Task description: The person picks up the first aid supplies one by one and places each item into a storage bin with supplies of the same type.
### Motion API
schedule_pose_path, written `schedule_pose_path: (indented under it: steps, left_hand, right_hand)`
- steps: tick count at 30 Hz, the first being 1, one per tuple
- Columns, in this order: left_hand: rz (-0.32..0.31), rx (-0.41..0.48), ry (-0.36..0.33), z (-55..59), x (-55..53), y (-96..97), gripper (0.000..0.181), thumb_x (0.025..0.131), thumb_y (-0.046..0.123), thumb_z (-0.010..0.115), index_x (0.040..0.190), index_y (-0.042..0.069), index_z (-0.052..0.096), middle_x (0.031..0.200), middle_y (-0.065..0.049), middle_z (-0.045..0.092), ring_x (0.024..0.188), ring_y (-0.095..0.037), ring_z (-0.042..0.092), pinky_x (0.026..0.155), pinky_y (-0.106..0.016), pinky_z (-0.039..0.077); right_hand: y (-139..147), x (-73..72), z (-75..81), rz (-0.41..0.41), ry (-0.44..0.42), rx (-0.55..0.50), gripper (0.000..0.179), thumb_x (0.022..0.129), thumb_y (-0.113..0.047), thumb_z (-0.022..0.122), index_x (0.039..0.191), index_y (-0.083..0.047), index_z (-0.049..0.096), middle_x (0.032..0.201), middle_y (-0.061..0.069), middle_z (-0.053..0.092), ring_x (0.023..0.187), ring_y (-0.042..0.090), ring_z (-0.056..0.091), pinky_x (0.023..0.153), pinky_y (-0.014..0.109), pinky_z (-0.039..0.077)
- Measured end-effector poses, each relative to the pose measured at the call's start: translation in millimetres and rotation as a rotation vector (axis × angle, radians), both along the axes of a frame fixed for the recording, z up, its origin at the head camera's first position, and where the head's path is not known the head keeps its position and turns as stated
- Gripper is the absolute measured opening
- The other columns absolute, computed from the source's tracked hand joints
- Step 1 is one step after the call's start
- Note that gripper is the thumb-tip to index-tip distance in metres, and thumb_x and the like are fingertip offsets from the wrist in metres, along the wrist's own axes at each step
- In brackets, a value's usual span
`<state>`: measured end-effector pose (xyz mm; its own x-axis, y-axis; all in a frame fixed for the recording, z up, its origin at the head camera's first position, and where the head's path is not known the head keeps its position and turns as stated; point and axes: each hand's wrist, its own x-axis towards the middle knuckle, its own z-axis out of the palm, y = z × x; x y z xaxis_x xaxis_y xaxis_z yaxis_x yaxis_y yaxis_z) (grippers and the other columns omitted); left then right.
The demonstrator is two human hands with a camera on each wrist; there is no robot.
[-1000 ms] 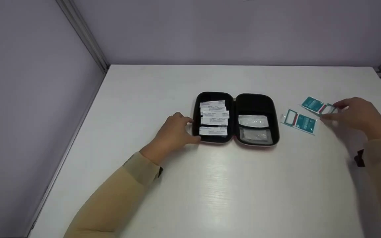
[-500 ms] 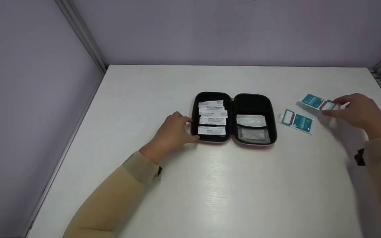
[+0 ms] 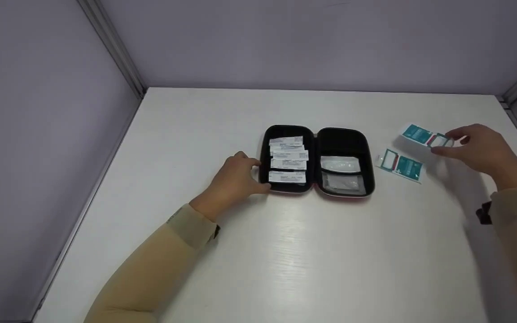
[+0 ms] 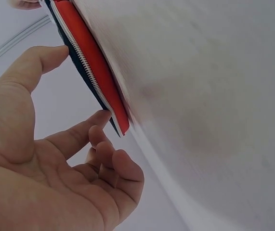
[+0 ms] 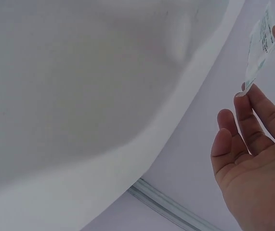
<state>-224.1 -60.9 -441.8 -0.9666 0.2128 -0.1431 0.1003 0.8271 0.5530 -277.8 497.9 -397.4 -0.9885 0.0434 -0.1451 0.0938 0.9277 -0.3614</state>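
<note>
A black-lined zip case point(image 3: 347, 140) lies spread flat, its two halves side by side; the left wrist view shows its red outside and white zipper point(image 4: 86, 67). My left hand point(image 3: 234, 179) holds the case's left end between thumb and index finger, the other fingers curled beside it. In the left half are several white paper packets point(image 3: 287, 164). Two clear packets point(image 3: 341, 164) sit in the right half's pocket. My right hand point(image 3: 476, 148) pinches one end of a teal-and-white flat sachet point(image 3: 418, 133), raised over the table. Its printed back point(image 5: 263, 41) shows in the right wrist view.
A second teal-and-white sachet point(image 3: 402, 166) lies on the white table point(image 3: 330, 251), between the case and my right hand. Lilac-grey panels point(image 3: 308, 45) enclose the table at the back and sides.
My right hand has lifted the farther sachet off the table and brought it slightly to the left. The left hand stays at the case.
</note>
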Motion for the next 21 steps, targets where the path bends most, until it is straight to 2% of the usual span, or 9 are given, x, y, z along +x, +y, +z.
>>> schedule_pose_path:
  steps: [6,12,21]
  left_hand:
    - [0.013,-0.01,-0.009,0.9,0.9,1.5,0.073,0.092,0.042,0.094,0.151,0.006,0.071,0.137,-0.012,0.065,0.124,-0.028,0.061,0.112,-0.043,0.057]
    - [0.009,-0.016,-0.002,-0.5,2.8,2.9,0.073,0.092,0.042,0.094,0.151,0.006,0.071,0.137,-0.012,0.065,0.125,-0.029,0.061,0.111,-0.044,0.057]
    - [0.007,0.014,-0.009,-0.9,5.2,3.5,0.072,0.092,0.039,0.093,0.151,0.004,0.071,0.135,-0.012,0.065,0.124,-0.028,0.059,0.109,-0.043,0.057]
  right_hand:
    - [-20.7,-0.4,3.9,0.039,0.01,-0.042,0.09,0.104,-0.063,0.075,0.159,0.004,0.053,0.16,0.038,0.045,0.141,0.06,0.043,0.11,0.078,0.049]
    - [-47.2,-2.8,7.3,0.12,0.031,-0.056,0.085,0.103,-0.058,0.079,0.158,0.002,0.057,0.159,0.034,0.049,0.141,0.057,0.046,0.111,0.077,0.049]
    - [-84.3,-15.1,7.0,0.203,0.05,-0.059,0.08,0.101,-0.055,0.083,0.157,-0.001,0.06,0.157,0.029,0.053,0.139,0.051,0.05,0.114,0.076,0.05]
